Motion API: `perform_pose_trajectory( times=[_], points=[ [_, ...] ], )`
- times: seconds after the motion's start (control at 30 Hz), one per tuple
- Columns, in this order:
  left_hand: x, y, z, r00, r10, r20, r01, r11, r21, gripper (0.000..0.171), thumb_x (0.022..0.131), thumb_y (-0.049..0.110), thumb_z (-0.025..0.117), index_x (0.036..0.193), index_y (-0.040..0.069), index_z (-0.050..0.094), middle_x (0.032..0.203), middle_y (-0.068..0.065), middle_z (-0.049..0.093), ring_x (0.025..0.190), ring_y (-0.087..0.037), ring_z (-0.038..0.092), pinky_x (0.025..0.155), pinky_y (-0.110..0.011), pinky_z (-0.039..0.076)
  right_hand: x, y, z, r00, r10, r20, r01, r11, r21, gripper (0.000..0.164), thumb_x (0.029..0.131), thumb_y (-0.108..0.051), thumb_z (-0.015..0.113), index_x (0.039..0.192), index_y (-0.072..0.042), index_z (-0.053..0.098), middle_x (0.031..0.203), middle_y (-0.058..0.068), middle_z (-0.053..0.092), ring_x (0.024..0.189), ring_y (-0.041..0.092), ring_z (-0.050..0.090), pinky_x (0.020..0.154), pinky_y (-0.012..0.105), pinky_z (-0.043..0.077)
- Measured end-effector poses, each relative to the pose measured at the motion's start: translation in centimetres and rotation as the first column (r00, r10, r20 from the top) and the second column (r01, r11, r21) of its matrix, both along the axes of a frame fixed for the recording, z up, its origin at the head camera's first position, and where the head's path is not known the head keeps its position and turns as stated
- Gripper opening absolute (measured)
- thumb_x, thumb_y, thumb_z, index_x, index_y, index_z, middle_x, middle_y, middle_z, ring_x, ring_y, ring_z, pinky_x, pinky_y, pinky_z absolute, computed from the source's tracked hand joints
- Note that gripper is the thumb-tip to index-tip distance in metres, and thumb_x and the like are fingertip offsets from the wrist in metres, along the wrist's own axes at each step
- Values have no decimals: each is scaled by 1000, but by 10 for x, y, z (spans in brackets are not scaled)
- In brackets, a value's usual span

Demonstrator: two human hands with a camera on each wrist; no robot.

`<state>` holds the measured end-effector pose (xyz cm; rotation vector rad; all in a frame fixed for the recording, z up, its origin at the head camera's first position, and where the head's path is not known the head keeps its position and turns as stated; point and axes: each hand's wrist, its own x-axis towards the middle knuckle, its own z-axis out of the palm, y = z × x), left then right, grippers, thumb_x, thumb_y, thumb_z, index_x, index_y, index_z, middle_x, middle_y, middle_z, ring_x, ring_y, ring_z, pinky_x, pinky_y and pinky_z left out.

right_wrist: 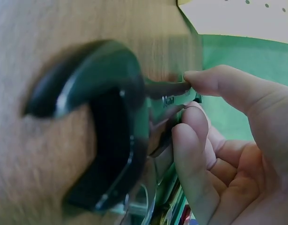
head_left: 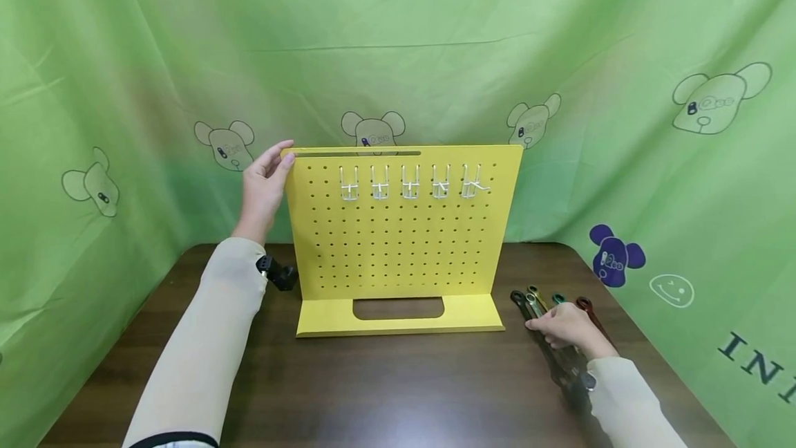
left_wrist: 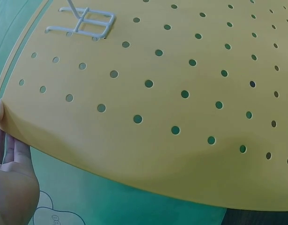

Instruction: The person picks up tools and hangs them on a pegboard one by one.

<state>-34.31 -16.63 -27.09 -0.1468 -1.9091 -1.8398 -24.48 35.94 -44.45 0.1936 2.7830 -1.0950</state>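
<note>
A yellow pegboard stands upright on its flat foot, with several white wire hooks along its upper part. My left hand grips its upper left corner, the thumb in front and the fingers behind. In the left wrist view only part of that hand shows at the edge. To the right of the board, my right hand pinches a black combination wrench by its shank between thumb and fingers. The wrench's open end looms large in the right wrist view.
Beside the black wrench lie more wrenches on the brown table: a silver one, a yellow one, a green one and a red one. A green curtain closes off the back and sides.
</note>
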Motion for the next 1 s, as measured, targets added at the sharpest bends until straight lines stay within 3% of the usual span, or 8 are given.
perform_pose_trajectory(
  times=[0.3,0.6,1.0],
  points=[
    [1,0,0,1000,0,-2,0,1000,2,36,98,30,65,133,19,67,123,-6,64,107,-14,59,94,-26,50,-1,0,-2,1000,-10,25,11,999,-41,35,87,-23,77,62,-7,58,55,0,54,50,9,54,51,25,53],
    [1,-1,-2,1000,-1,-10,1,1000,-2,39,99,31,64,134,17,65,125,-6,64,109,-15,60,93,-25,51,0,3,-2,997,66,49,-58,988,-143,30,91,-21,73,69,-7,58,55,-4,47,54,9,48,52,23,51],
    [0,0,0,1000,-9,-18,9,1000,6,35,99,26,65,132,14,67,121,-7,65,104,-14,61,90,-23,52,4,8,-1,995,93,32,-87,984,-158,26,95,-22,71,81,0,65,64,0,54,60,13,52,56,27,54]
  ],
)
